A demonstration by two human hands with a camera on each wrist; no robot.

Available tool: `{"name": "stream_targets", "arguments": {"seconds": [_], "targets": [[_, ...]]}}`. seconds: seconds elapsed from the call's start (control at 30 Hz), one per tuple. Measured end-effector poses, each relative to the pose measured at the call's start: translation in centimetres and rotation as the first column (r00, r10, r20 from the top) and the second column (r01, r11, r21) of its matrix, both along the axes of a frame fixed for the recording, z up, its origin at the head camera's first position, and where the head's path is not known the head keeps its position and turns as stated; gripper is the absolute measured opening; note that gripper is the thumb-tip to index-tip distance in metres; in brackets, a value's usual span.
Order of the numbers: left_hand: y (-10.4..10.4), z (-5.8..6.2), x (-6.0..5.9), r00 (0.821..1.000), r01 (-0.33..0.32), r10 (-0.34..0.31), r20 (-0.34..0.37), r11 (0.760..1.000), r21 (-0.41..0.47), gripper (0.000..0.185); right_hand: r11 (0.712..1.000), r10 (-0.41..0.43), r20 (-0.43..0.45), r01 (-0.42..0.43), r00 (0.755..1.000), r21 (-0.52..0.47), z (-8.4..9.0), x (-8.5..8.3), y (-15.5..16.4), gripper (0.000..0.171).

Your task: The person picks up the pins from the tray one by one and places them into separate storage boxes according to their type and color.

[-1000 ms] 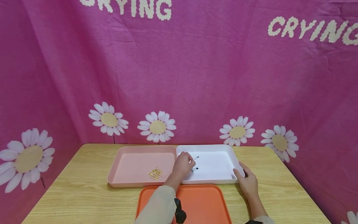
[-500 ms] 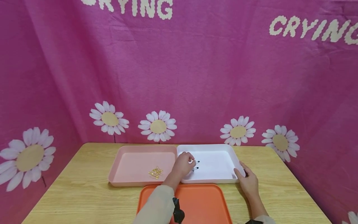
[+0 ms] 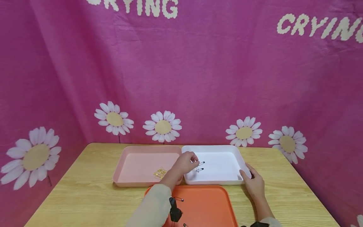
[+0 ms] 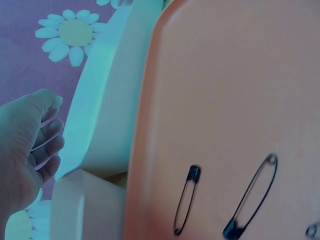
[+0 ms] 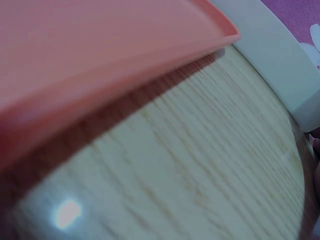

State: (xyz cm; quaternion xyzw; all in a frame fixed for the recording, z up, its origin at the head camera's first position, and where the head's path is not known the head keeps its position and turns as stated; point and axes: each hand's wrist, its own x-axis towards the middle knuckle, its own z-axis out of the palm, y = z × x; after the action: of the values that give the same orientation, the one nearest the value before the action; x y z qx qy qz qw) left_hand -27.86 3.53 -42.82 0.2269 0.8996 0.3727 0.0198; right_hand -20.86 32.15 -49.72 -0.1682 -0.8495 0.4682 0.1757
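The left hand (image 3: 185, 163) hangs over the near left corner of the white tray (image 3: 227, 181), its fingers (image 4: 47, 145) loosely bent and a little apart, holding nothing. Just beyond its fingertips two dark safety pins (image 3: 200, 166) lie side by side on the white tray's floor. The right hand (image 3: 253, 183) rests against the white tray's near right corner, thumb up along the wall and fingers straight on the tabletop (image 3: 85, 195). A pink tray (image 3: 124, 170) sits touching the white one on its left, with a small heap of gold pins (image 3: 160, 173) inside. Nearer the person, an orange tray (image 3: 210, 205) carries more dark safety pins (image 4: 187, 200).
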Motion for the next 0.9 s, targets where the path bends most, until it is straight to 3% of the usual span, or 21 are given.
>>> {"name": "stream_targets", "arguments": {"seconds": [0.23, 0.43, 0.9], "targets": [[-0.7, 1.1, 0.9, 0.999, 0.042, -0.042, 0.016, 0.999, -0.035, 0.01, 1.0, 0.008, -0.003, -0.008, 1.0, -0.012, -0.1, -0.1, 0.2, 0.059], [-1.7, 1.5, 1.8, 0.997, 0.068, -0.069, 0.035, 0.998, 0.006, 0.011, 1.0, 0.012, 0.004, -0.012, 1.0, -0.005, -0.3, -0.3, 0.4, 0.061], [-4.9, 1.1, 3.4, 0.99, 0.13, -0.128, -0.054, 0.991, 0.026, 0.012, 1.0, 0.021, -0.006, -0.021, 1.0, -0.002, -0.4, -0.3, 0.4, 0.062]]}}
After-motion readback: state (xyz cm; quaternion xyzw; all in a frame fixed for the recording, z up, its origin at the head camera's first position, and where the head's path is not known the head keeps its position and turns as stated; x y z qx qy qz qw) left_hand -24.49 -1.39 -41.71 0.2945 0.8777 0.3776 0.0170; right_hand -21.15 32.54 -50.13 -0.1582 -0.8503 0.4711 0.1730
